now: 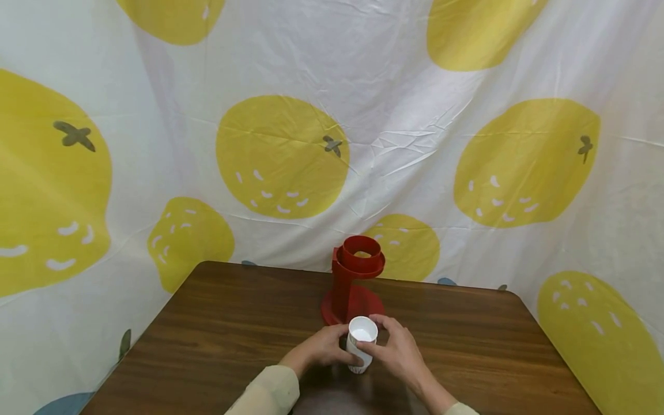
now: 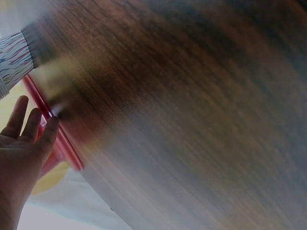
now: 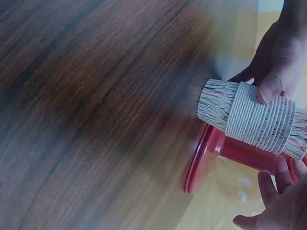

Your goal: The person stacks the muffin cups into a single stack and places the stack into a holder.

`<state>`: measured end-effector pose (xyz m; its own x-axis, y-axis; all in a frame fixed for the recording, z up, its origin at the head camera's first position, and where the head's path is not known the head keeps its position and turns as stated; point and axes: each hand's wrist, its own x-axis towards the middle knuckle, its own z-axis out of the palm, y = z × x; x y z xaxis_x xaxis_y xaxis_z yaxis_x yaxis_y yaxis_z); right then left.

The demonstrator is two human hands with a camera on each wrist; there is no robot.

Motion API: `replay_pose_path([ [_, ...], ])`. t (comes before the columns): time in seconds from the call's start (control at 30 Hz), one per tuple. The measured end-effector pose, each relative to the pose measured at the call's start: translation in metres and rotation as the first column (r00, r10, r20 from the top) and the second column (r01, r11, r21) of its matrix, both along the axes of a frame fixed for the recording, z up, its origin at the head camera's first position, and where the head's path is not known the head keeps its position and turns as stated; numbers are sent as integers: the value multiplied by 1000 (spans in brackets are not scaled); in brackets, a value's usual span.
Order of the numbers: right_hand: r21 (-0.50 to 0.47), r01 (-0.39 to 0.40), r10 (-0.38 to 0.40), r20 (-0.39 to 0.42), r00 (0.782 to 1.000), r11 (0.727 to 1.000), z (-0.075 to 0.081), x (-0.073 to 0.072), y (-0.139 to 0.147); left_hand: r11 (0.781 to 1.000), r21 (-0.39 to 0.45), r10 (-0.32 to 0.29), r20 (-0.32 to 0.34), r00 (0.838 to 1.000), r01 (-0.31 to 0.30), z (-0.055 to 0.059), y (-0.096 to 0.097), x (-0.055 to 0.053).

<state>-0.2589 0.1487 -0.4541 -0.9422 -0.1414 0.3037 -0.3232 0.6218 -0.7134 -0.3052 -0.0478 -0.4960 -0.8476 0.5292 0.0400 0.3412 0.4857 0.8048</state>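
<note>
A nested stack of patterned paper cups stands near the middle of the table, its white open top up. My left hand grips the stack from the left, thumb across its front. In the left wrist view, several fingers of that hand stretch out loosely. My right hand pinches the uppermost paper cup near its rim between thumb and forefinger. In the right wrist view, that upper cup sticks out beyond the stacked rims, and the right hand's other fingers are spread.
Just behind the cups stands a red stand with a round base and a ring-shaped holder on top. The brown wood-grain table ends at a white cloth printed with yellow fruit, hanging behind and at both sides.
</note>
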Motion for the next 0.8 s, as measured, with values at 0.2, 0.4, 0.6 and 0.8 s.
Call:
replay_pose_path([
  [0.2, 17, -3, 3, -4, 1000, 1000, -3, -1, 1, 1000, -12, -3, 3, 1000, 3, 1, 0, 0],
  [0.4, 42, -13, 13, -16, 1000, 999, -7, 0, 2, 1000, -31, 1, -20, 1000, -2, 0, 0, 0],
  [0.6, 65, -18, 20, -23, 1000, 998, -11, 2, 4, 999, -35, 0, -41, 999, -1, 0, -1, 1],
  [0.8, 73, -23, 22, 15, 1000, 997, -16, 3, 7, 999, -40, -4, -40, 999, 2, -1, -1, 0],
])
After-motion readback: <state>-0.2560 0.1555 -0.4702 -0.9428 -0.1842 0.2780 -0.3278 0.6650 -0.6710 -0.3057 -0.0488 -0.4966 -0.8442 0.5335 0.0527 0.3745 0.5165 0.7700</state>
